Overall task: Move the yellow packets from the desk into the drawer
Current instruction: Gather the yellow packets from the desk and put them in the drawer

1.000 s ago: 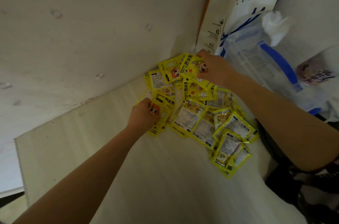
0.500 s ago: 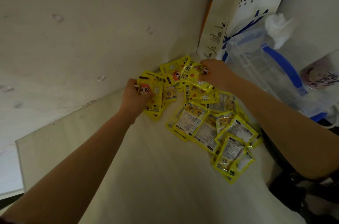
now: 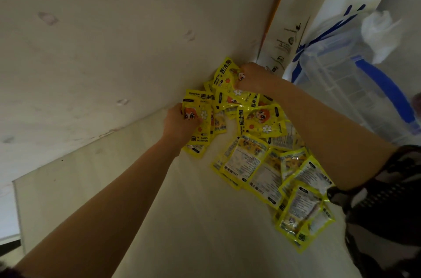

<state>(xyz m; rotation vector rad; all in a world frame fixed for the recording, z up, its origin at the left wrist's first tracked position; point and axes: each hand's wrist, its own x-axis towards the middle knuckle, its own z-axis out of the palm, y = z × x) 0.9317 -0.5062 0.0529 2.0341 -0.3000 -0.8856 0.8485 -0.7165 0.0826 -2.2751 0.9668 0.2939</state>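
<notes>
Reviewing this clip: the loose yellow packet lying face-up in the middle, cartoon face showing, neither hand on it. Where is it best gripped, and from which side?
Probably its near-left corner: the face-up packet overhangs bare desk there, while its other edges meet neighbouring packets. Pinch from the open side, between both hands.

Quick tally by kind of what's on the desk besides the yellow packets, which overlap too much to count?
White paper coffee bag: 1
Clear plastic box with blue handle: 1
White crumpled tissue: 1
Hands on the packets: 2, the left hand and the right hand
Total: 5
</notes>
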